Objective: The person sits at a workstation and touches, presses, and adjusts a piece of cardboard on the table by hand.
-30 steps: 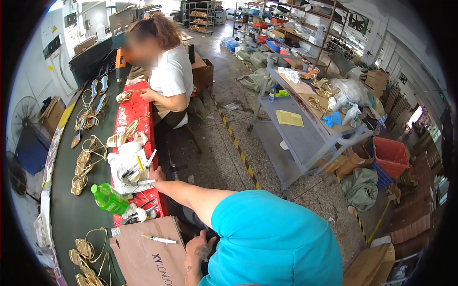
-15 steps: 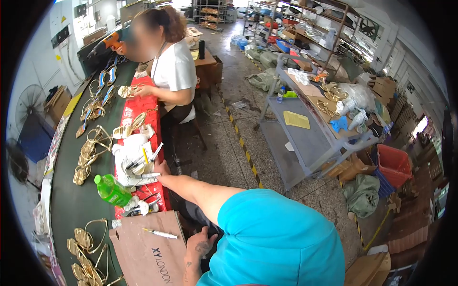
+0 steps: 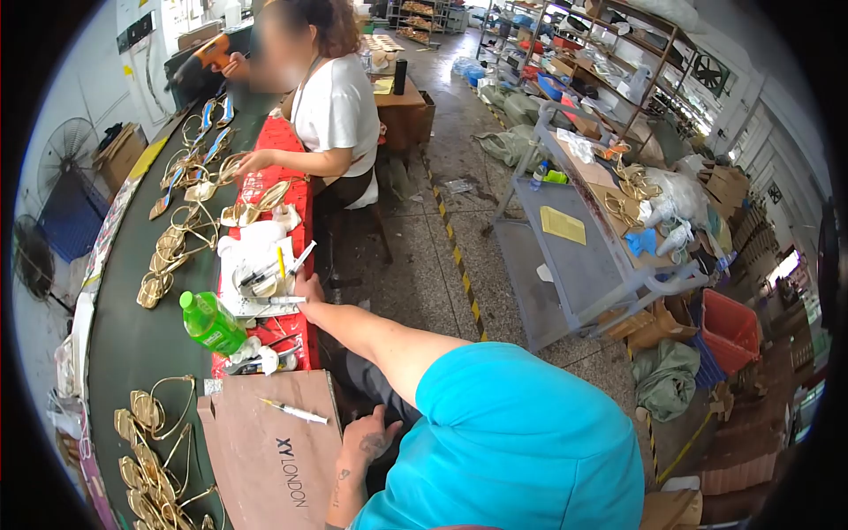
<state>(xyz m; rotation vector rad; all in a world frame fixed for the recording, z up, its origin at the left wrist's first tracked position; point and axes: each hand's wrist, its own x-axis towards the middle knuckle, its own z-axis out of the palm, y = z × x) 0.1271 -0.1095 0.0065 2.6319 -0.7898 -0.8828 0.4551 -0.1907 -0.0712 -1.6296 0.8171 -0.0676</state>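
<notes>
My right hand [image 3: 309,289] reaches out to the near edge of a white tray [image 3: 231,299] on the red-covered bench. Its fingers are partly hidden, so I cannot tell what it grips. In the tray lie several syringes [image 3: 284,300], a yellow stick [image 3: 281,261] and white cloth [image 3: 258,243]. My left hand [image 3: 364,439] rests by my lap, fingers apart with nothing visible in them. It is beside a brown cardboard box [image 3: 243,442] marked XY LONDON, on which a single syringe [image 3: 296,412] lies. A green bottle [image 3: 212,325] stands next to the tray.
Gold strappy sandals [image 3: 163,256] lie in groups along the dark green conveyor belt [image 3: 119,327]. Further up the bench sits a co-worker [image 3: 336,110] holding an orange tool [image 3: 210,55]. On the right stands a grey cart [image 3: 565,256] loaded with sandals and plastic bags.
My view has shifted, and the bench and belt sit higher in it. More sandals show at the lower left. My right hand stays at the tray and my left by my lap.
</notes>
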